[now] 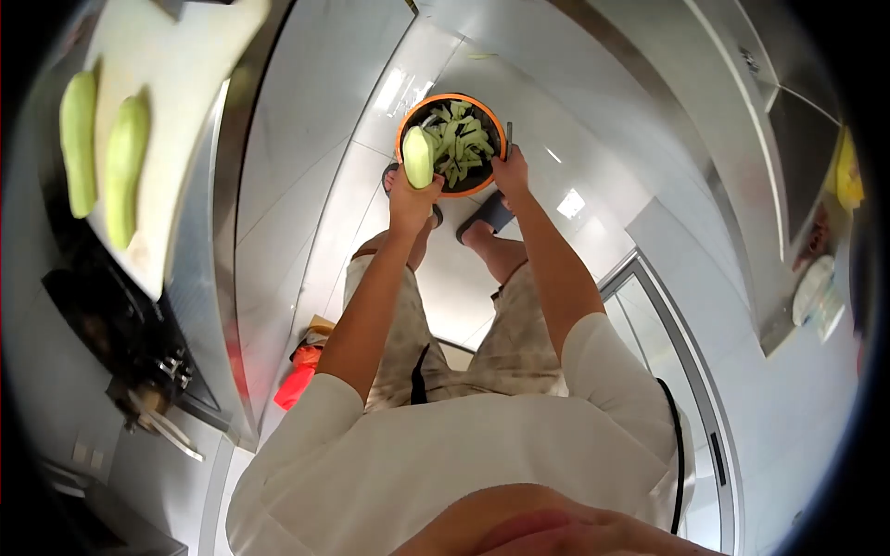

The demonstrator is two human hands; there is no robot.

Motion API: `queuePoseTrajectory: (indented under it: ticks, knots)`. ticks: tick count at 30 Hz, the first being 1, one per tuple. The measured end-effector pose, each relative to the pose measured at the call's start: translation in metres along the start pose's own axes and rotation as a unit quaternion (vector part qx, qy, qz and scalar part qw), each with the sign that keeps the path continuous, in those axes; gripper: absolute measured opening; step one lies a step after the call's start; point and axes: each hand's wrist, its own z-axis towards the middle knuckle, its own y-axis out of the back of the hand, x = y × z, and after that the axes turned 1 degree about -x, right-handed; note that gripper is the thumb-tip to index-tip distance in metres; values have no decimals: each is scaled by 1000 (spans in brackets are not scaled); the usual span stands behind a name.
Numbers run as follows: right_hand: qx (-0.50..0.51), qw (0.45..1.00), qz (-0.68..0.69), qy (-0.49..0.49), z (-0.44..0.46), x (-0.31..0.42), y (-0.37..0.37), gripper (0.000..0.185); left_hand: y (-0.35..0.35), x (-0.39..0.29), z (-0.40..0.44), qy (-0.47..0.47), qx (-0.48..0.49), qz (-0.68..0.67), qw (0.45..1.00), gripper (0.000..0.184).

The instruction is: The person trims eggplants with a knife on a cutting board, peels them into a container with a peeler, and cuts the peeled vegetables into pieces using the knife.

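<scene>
Held over the left side of a bin, a pale green peeled zucchini [418,157] stands nearly upright in my left hand [414,196], whose fingers are wrapped round its lower end. My right hand [512,172] is closed at the bin's right edge, around a slim grey tool [509,136] that looks like a peeler seen edge-on. Whether this hand also touches the rim, I cannot tell. Between my feet and hands is the dark bin with an orange rim [451,95]. Many green peel strips [461,139] lie inside it.
At left, two peeled zucchinis [127,171] lie on a white cutting board [171,83] on the counter. Cabinet fronts [297,120] flank the tiled floor [371,185]. A red bag [297,380] is low at left; a glass-paned door [654,324] is at right.
</scene>
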Motion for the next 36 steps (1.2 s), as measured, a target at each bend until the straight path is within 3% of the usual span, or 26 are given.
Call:
queuePoseTrajectory:
  ticks: [5,8,9,11,12,13,14,16,18,21,27,29,32,33,36]
  knots:
    - [-49,999,-21,1,74,-61,-64,39,1,49,60,79,58,-42,994,29]
    - [13,996,-11,92,124,-78,-31,46,6,48,95,41,64,10,997,34]
    - [131,989,69,-23,134,-49,2,49,10,42,109,55,77,61,994,35]
    - [230,967,87,-65,176,-57,27,53,13,19,128,16,88,75,993,36]
    - [208,978,27,9,216,-81,20,53,11,10,137,-19,100,88,991,36]
    - [185,973,2,134,242,-93,11,41,13,9,147,-12,85,110,990,35]
    - [183,973,3,142,258,-86,1,41,12,-1,149,-7,67,123,990,36]
    - [25,908,-248,335,283,-64,-34,32,15,-8,153,-26,60,175,982,34]
    - [-8,912,-285,296,299,-36,-64,33,13,-11,153,-95,42,240,965,34]
    - [-85,911,-316,251,341,-36,-99,41,11,-14,145,-79,69,209,972,43]
    - [-99,913,-326,225,351,-54,-94,32,13,-10,138,-54,73,188,978,44]
    - [-100,913,-337,206,349,-53,-90,31,13,-9,139,-119,71,189,972,39]
    - [-76,917,-301,250,320,-61,-72,35,18,-3,150,-118,76,188,972,35]
    - [-77,921,-286,255,299,-53,-61,34,20,-5,149,-68,76,174,979,41]
    - [-63,930,-248,264,227,-20,-12,30,25,22,140,-47,43,112,992,45]
